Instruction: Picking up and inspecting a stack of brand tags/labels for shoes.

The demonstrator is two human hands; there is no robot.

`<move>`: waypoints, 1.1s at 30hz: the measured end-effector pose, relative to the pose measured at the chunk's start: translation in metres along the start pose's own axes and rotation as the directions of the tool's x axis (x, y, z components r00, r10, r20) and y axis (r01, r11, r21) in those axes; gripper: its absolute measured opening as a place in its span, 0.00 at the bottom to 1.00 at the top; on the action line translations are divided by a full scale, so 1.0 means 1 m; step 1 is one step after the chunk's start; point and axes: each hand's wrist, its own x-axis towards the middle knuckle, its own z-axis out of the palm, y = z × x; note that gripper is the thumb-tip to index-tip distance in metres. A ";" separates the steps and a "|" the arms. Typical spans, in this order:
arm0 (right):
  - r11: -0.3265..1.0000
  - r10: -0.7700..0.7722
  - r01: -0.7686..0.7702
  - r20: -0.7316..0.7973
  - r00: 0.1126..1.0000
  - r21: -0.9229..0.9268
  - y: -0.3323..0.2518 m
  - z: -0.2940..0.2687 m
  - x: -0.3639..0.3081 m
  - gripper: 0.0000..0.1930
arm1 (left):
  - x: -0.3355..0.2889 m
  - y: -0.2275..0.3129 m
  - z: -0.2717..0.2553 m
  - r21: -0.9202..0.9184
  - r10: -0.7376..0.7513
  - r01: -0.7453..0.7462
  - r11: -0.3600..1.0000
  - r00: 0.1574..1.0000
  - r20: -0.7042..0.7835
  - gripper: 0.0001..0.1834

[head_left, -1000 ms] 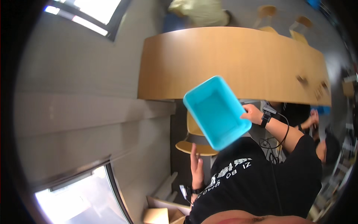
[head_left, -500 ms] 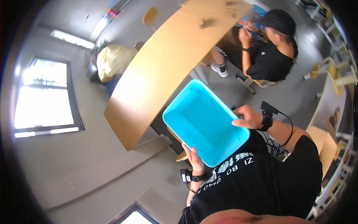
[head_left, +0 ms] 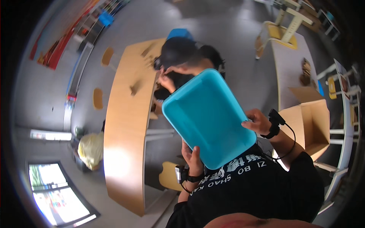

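A rectangular turquoise plastic bin (head_left: 211,117) is held up in front of my body, tilted so that its bare inside faces me. My left hand (head_left: 193,157) grips its lower left side, the thumb along the rim and the other fingers behind the wall. On the right side, my right hand (head_left: 258,122) clasps the rim, with the thumb over the edge and the fingers partly hidden. Both wrists wear black straps with small devices, and a cable runs from the right one.
A long wooden table (head_left: 123,152) stands to the left with small brown pieces (head_left: 135,87) on it. A person in a black cap (head_left: 178,51) bends over beside it. An open cardboard box (head_left: 300,121) and another table (head_left: 283,72) are on the right; a wooden chair (head_left: 171,176) is near my left arm.
My view has turned to the right, bringing the cardboard box and right-hand table further in. The bin stays in both hands. The seated person now leans toward the wooden table.
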 end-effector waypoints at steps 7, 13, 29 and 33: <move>0.989 -0.133 0.144 -0.295 0.946 0.016 -0.041 0.006 -0.036 0.16 | 0.023 0.045 0.040 0.133 0.000 -0.018 0.991 0.990 0.138 0.35; 0.977 -0.185 0.211 -0.554 0.812 -0.016 -0.051 0.021 -0.034 0.15 | 0.101 0.063 0.056 0.049 -0.078 0.064 0.997 0.912 0.403 0.40; 0.907 -0.409 0.312 -0.767 0.494 -0.283 -0.055 -0.125 0.023 0.14 | 0.283 0.003 0.204 0.197 -0.138 0.020 0.980 0.784 0.605 0.36; 0.969 -0.232 0.107 -0.677 0.698 -0.222 -0.079 -0.181 0.052 0.13 | 0.331 0.010 0.232 0.065 -0.266 0.286 0.956 0.751 0.604 0.36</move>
